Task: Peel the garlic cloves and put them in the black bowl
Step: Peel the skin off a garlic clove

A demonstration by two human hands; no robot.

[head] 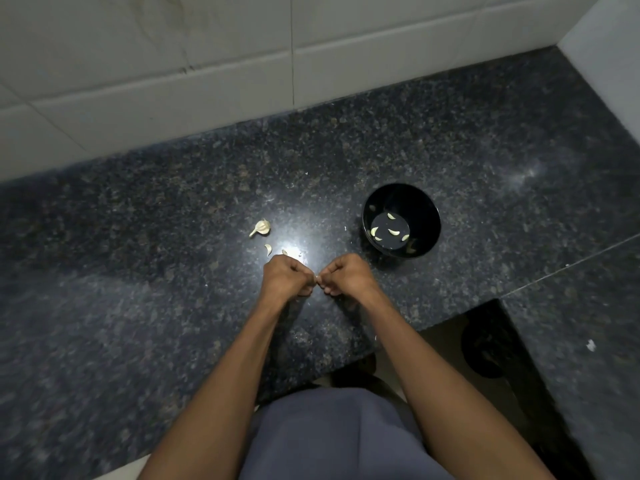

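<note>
My left hand and my right hand meet above the counter, fingers curled. Between their fingertips they pinch a small garlic clove, mostly hidden. A black bowl stands to the right of the hands and holds several peeled cloves. A partial garlic bulb lies beyond my left hand. Two loose cloves lie closer, one apart from the hand and one at the knuckles.
The dark speckled granite counter runs to a white tiled wall at the back. A counter edge with a dark opening lies at the lower right. A white scrap sits on the right-hand counter section.
</note>
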